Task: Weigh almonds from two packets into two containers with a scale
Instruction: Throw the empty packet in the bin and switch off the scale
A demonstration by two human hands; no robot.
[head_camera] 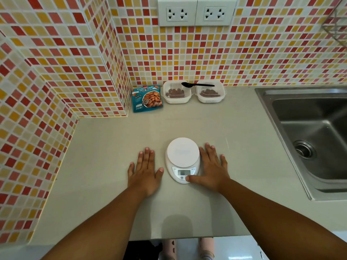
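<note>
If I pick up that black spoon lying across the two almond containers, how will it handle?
The black plastic spoon looks thin, so probably very light and a bit flexible. It bridges the rims of the left container and right container, so a nudge could likely tip it off or into the almonds.

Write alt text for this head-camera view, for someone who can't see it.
A person's left hand lies flat on a beige counter beside a white kitchen scale, while the right hand has its thumb at the scale's front. Behind stand an almond packet and two containers of almonds with a black spoon across them.
</note>
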